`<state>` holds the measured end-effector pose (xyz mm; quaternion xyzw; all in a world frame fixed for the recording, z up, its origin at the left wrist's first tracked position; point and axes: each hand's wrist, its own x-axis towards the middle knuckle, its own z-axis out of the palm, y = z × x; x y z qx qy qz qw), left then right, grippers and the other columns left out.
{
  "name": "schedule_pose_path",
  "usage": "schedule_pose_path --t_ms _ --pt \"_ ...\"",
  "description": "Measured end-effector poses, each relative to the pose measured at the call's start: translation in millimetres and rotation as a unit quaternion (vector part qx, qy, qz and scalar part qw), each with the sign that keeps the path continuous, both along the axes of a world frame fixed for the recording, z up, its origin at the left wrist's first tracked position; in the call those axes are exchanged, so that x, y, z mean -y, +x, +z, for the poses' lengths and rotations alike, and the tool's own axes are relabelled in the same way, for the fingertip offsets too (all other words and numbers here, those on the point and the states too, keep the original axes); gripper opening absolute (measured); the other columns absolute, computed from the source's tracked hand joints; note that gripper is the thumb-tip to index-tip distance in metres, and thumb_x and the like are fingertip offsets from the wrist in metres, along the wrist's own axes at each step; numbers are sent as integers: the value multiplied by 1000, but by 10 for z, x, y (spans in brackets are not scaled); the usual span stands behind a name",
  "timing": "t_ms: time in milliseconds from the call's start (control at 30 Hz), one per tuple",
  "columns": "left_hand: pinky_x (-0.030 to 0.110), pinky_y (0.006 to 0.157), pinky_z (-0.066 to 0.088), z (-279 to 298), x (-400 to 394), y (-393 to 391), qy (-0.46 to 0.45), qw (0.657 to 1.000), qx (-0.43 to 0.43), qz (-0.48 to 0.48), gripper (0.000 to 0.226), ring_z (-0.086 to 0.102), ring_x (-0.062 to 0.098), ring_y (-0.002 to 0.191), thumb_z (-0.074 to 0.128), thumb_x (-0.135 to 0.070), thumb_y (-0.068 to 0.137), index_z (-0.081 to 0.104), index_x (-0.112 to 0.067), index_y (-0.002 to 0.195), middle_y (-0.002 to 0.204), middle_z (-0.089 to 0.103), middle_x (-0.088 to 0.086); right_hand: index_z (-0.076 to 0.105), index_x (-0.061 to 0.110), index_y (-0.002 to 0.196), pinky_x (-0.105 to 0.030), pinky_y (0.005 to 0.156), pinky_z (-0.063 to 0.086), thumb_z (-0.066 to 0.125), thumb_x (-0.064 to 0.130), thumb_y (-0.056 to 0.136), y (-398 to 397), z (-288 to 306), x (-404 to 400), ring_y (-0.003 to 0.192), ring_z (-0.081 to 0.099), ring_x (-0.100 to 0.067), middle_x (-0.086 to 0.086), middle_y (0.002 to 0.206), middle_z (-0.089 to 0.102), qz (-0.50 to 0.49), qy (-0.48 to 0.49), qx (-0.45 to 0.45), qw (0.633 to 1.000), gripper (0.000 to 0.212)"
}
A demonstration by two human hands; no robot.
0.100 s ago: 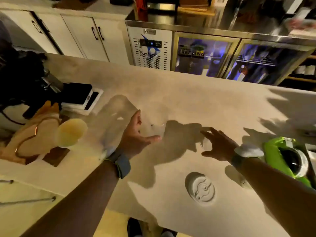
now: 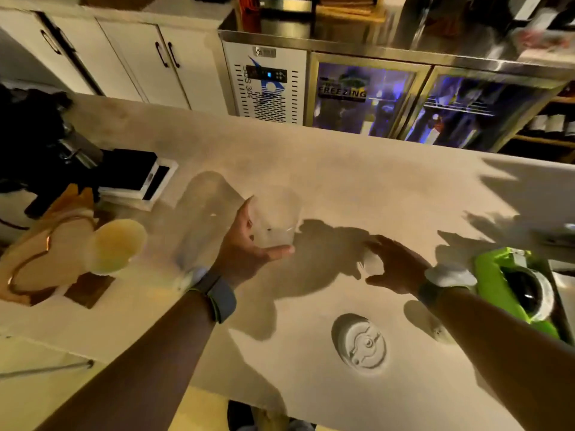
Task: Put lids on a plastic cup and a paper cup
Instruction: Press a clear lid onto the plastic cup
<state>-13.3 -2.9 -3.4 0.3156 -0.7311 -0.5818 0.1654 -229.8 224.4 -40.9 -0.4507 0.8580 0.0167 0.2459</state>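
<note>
A clear plastic cup [image 2: 275, 217] stands on the beige counter [image 2: 342, 181]. My left hand [image 2: 245, 244] is wrapped around its near left side, thumb across the front. My right hand [image 2: 396, 264] hovers low over the counter to the right with fingers spread. Between thumb and fingers lies a faint clear thing [image 2: 371, 262], maybe a lid; I cannot tell if the hand touches it. A white round lid [image 2: 361, 343] lies flat nearer to me. A paper cup [image 2: 115, 245] stands open at the left.
A black and white device [image 2: 137, 178] and dark equipment [image 2: 28, 141] crowd the counter's left end, beside a wooden piece [image 2: 37, 253]. A green gadget [image 2: 513, 284] sits by my right wrist. Glass-door fridges [image 2: 367, 94] line the far side.
My left hand has closed in around the plastic cup. My right hand has barely moved.
</note>
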Motion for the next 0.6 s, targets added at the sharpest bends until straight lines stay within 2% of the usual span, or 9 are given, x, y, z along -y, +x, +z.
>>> schedule_pose_path --t_ms 100,167,300,400,500,600 --pt "12 91 43 -57 4 -59 -4 1000 -20 15 107 42 4 124 91 -30 53 31 -31 142 142 44 -6 23 21 149 -34 115 22 66 43 83 12 -34 -29 142 25 -25 -5 158 22 -7 2 -4 1000 82" --pt "7 86 42 -63 27 -83 -1 999 -28 18 105 43 1 122 91 -28 53 33 -30 140 140 45 -7 29 21 147 -37 111 33 69 42 81 -8 -65 -53 138 32 -25 -4 156 29 -24 -16 -7 1000 80" --pt "23 95 44 -55 43 -98 7 999 -30 17 101 44 -5 122 90 -32 51 37 -29 137 134 49 -13 38 24 143 -39 104 42 74 41 77 -49 -101 -138 132 41 -24 -2 150 39 -44 -58 10 997 76" --pt "37 100 44 -61 54 -93 11 999 -31 10 96 47 9 126 87 -39 50 41 -27 133 134 52 -5 38 27 142 -37 102 43 73 44 78 -43 -78 -108 128 44 -25 -2 147 43 -42 -72 2 997 75" --pt "28 96 45 -44 48 -94 -3 1000 -22 7 96 49 16 124 86 -42 48 41 -25 131 131 54 -2 38 27 142 -38 97 44 72 45 78 -1 138 96 122 49 -27 -4 141 47 -58 -145 9 988 75" --pt "22 96 44 -20 71 -74 -12 1000 -18 0 96 50 14 122 85 -44 50 39 -25 133 130 54 -2 42 26 141 -34 95 46 76 42 73 121 585 456 116 52 -21 -2 134 52 -56 -290 72 953 78"
